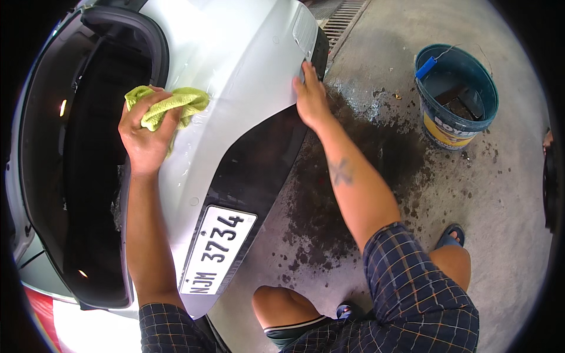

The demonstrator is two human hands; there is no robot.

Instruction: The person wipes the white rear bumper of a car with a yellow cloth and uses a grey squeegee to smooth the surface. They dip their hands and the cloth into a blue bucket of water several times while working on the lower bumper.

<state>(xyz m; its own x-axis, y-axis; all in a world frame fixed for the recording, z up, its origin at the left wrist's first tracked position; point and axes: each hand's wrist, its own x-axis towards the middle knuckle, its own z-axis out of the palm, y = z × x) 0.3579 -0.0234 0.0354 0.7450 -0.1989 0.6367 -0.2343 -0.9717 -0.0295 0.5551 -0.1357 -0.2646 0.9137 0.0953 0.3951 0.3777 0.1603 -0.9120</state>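
Observation:
My left hand [148,128] grips a bunched yellow-green cloth [176,105], pressed on the wet pale bumper [247,88] of a car, beside the dark opening [106,154]. My right hand [311,95] rests empty against the bumper's edge near a clear lamp lens [304,28], fingers extended. Water drops and streaks show on the paint around the cloth. Below the pale panel lies a black lower trim [260,145]. A white licence plate [218,251] bearing writing is fixed to the car nearer my body.
A teal bucket [457,95] with a blue handle grip holds cloudy water and dark objects; it stands on the concrete floor at right. A wet dark patch [379,145] spreads between car and bucket. A metal drain grate [344,22] lies at the top.

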